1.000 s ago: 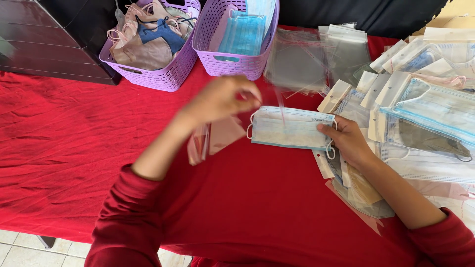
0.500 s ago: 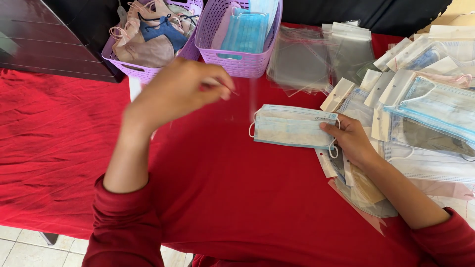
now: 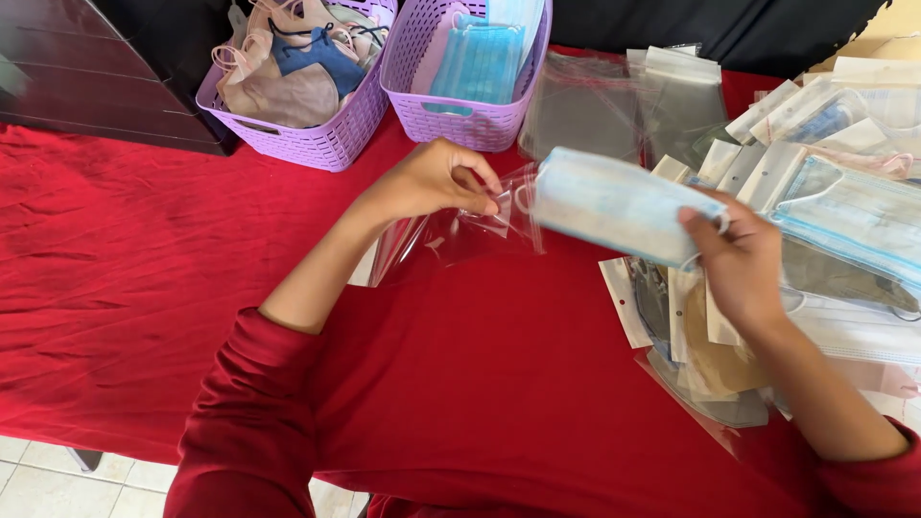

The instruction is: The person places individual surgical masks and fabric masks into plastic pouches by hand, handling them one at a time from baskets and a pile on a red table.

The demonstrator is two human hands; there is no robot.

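Raised clear bag (image 3: pixel 460 230) now blurs mask's (image 3: pixel 614 206) edge.

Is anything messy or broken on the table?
Nothing looks broken. The only untidy spot is the pile of packed masks by the right hand, which lies fanned out and overlapping. The left hand holds a clear bag, crinkled but whole.

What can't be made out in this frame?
Head view only:
- Clear bag: mouth hidden behind the left hand; open or sealed, unclear.
- Mask: near end covered by the right hand.
- Baskets: tops cut off by the upper edge.
- Packet pile: runs off the right edge; overlapping packets hide the lower ones.
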